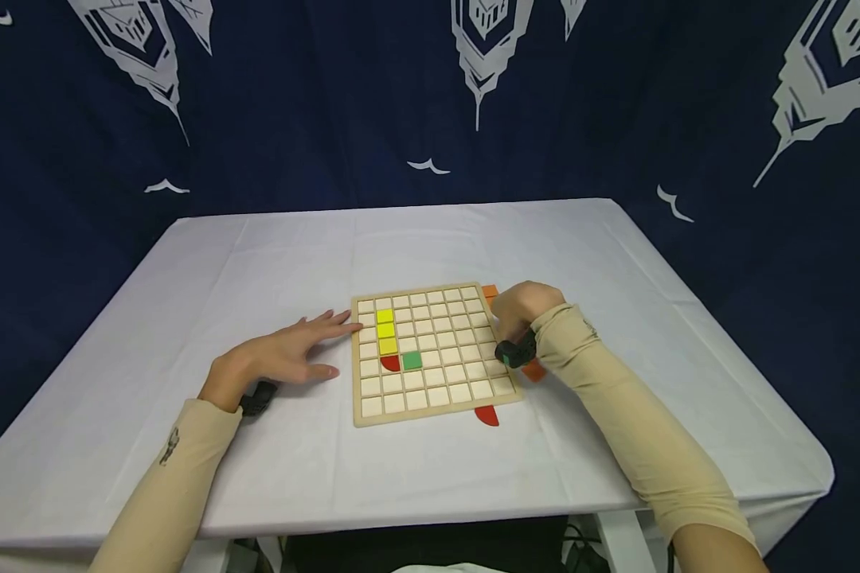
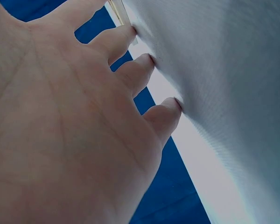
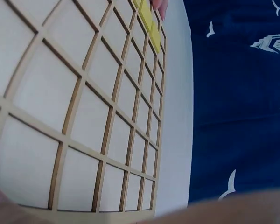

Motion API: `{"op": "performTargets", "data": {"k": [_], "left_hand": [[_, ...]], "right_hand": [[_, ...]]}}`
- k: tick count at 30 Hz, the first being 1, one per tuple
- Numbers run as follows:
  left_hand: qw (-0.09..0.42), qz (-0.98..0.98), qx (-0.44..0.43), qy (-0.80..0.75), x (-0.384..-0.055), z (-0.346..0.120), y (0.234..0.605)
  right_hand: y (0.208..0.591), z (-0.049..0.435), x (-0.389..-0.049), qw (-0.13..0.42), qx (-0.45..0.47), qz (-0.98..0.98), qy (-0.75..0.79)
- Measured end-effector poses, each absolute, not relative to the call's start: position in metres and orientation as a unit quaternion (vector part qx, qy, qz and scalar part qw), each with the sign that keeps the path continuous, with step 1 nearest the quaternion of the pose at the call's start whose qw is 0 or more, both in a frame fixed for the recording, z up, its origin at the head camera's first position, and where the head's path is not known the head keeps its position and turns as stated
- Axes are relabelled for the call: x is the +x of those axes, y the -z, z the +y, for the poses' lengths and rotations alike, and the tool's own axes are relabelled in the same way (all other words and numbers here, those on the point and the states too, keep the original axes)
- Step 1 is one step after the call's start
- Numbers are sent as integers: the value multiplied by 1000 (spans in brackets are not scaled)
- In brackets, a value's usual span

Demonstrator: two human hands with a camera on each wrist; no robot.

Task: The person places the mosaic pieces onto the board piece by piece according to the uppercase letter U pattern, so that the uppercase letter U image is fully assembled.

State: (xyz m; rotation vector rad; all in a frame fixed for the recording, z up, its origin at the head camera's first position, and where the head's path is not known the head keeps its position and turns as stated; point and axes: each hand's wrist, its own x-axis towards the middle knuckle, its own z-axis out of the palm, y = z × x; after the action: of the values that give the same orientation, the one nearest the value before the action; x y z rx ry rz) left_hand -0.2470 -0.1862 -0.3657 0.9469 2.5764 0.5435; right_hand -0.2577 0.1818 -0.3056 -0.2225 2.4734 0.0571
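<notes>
A wooden grid board (image 1: 357, 386) with pale square cells lies on the table. Three yellow tiles (image 1: 385, 330) form a column near its left side. A red quarter-round tile (image 1: 390, 364) and a green square tile (image 1: 412, 360) sit just below them. My left hand (image 1: 281, 350) is spread palm down on the cloth, a fingertip at the board's left edge. My right hand (image 1: 525, 306) bends down at the board's right edge, beside orange tiles (image 1: 533, 371) partly hidden by hand and wrist. Its fingertips are hidden, so I cannot tell what they hold.
Another red quarter-round tile (image 1: 486, 415) lies just off the board's near edge. Another orange tile (image 1: 490, 291) shows at the far right corner. White cloth covers the table (image 1: 294, 255); a dark blue patterned curtain (image 1: 315, 103) hangs behind it.
</notes>
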Motion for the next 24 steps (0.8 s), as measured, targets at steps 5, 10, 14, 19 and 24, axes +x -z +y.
{"op": "performTargets", "data": {"k": [5,10,14,19,24], "left_hand": [[172,909,325,-197,-245,-190,367],[168,909,325,-199,-243,-192,367],[171,907,328,-201,-243,-192,367],[173,907,335,-187,-246,-191,367],[175,906,337,-188,-247,-190,365]], "right_hand": [[304,181,-261,311,-86,946,-36],[304,184,-266,313,-78,946,-26],[307,186,-268,329,-83,941,-5],[309,186,-267,338,-92,937,5],[306,185,-263,319,-97,943,-15]]}}
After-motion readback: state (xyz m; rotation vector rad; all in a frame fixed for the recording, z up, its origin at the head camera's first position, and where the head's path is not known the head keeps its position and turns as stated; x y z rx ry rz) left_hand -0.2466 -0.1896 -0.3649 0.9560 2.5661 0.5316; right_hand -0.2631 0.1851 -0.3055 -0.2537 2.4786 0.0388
